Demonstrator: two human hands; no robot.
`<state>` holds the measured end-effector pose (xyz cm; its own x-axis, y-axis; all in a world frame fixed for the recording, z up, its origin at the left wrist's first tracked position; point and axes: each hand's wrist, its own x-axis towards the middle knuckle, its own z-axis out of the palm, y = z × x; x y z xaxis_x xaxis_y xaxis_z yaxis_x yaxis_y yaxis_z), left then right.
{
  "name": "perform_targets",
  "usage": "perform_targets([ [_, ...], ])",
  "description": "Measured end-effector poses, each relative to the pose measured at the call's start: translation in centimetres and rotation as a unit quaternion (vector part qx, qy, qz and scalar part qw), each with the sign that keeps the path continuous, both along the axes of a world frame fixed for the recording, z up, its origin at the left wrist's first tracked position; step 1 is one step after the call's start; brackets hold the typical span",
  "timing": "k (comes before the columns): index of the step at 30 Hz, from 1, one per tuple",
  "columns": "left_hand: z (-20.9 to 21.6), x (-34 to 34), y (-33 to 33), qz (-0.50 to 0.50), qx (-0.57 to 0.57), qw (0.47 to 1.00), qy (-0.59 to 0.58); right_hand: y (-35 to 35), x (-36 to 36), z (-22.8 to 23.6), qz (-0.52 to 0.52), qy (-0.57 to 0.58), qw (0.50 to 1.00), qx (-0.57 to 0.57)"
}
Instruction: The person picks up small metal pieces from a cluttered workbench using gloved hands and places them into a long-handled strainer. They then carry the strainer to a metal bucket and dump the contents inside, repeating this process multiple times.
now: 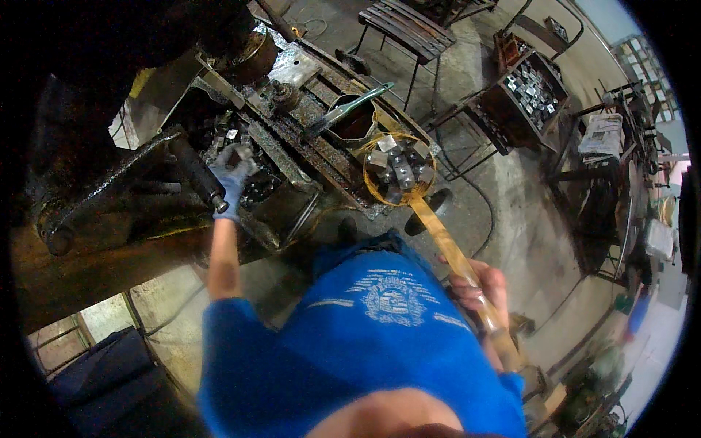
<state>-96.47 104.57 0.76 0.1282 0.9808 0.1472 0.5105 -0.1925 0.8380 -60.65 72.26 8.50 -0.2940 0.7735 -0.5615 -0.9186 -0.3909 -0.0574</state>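
Note:
My right hand (483,290), bare, is closed around the wooden handle (447,241) of a long-handled wire basket. The round yellow basket rim (367,180) sits beside the machine bed, and several small metal blocks (401,171) with holes lie in it. My left hand (232,182), in a grey-blue glove, reaches over a pile of dark and shiny metal parts (264,182) in a tray on the machine. Its fingertips are smeared and greyish, so whether they hold a part is unclear. Close by that hand is a black cylindrical lever grip (197,174).
On the machine bed, a brush (350,108) with a green handle lies across an open can (358,125). A slatted stool (409,28) stands beyond. To the right is a bin (511,120) of metal blocks on a stand. A black cable (488,201) runs over the floor.

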Motion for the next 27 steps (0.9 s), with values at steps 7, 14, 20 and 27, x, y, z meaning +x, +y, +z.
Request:
perform_targets([
  [7, 3.6, 13.4, -6.2, -0.255, 0.110, 0.960, 0.029, 0.1, 0.2, 0.2, 0.019, -0.031, 0.999, 0.021],
  [14, 3.9, 21.1, -7.7, -0.296, 0.186, 0.913, 0.210, -0.3, 0.2, -0.7, 0.030, -0.041, 0.997, 0.061],
  [20, 4.4, 20.9, -7.3, -0.303, 0.178, 0.911, 0.215, -0.5, 0.4, -1.0, 0.037, -0.029, 0.997, 0.065],
  [27, 4.6, 16.8, -9.5, -0.302, 0.194, 0.930, 0.073, -0.3, 0.6, -1.0, 0.035, -0.007, 0.996, 0.084],
])
